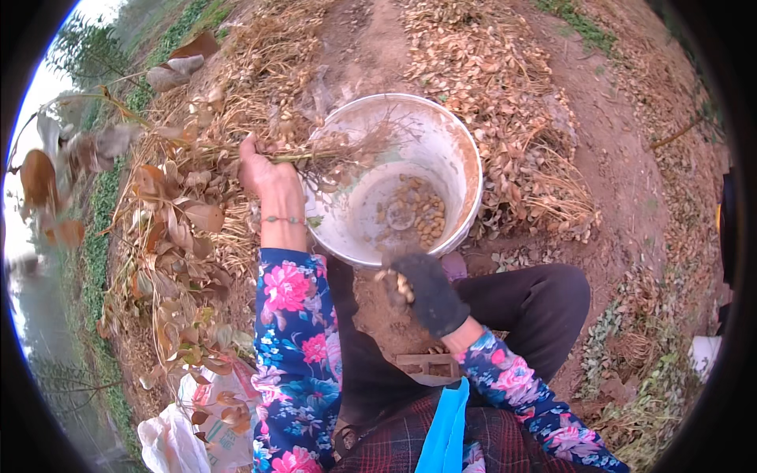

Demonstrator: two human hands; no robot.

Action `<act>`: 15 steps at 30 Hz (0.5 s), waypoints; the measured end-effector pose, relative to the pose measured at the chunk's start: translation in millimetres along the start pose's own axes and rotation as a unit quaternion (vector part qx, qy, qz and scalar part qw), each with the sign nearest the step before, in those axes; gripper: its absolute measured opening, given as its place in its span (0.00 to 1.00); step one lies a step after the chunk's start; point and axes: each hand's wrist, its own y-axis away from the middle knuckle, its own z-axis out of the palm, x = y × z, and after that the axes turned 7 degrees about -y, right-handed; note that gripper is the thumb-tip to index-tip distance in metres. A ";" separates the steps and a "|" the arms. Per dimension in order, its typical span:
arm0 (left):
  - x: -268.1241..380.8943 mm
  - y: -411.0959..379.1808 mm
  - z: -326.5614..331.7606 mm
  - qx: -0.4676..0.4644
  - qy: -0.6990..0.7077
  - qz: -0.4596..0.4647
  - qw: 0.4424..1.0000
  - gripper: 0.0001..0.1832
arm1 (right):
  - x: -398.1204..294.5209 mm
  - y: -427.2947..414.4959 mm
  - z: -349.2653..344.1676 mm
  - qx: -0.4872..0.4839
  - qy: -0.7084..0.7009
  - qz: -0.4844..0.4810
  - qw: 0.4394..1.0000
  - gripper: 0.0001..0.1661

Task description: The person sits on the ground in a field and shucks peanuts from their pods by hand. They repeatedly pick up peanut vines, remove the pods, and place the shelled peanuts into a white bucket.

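My bare left hand (269, 171) is closed around the stems of a dried peanut plant (177, 230). The leafy part hangs down to the left, and the roots (366, 148) reach over the open mouth of a dirty white plastic bucket (349, 112). Several peanuts (429, 219) lie at the bucket's bottom. My right hand (429, 292), in a dark glove, is just below the bucket's near rim, with a few peanuts (402, 287) in its fingers. The fingertips are partly blurred.
Rows of dried peanut plants (491, 100) lie beyond and beside the bucket. White woven sacks (207, 431) are at the lower left. A brick-like block (429, 365) sits on the soil between my legs. A white object (704, 355) stands at the far right.
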 end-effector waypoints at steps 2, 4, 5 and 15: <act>11.1 29.7 9.2 -0.007 -0.003 -0.001 1.000 0.07 | -41.5 -28.6 8.1 0.025 0.123 -0.109 0.986 0.16; 16.9 28.3 3.2 -0.052 -0.003 -0.007 0.999 0.06 | -51.2 -54.4 9.0 0.026 0.225 -0.135 0.965 0.17; 13.5 22.9 -0.4 -0.060 -0.007 -0.014 0.998 0.06 | -46.2 -68.3 3.1 0.040 0.265 -0.126 0.955 0.17; -6.8 50.0 4.7 -0.052 -0.011 -0.097 0.994 0.09 | -37.1 -111.8 -9.7 0.141 -0.145 0.086 0.976 0.12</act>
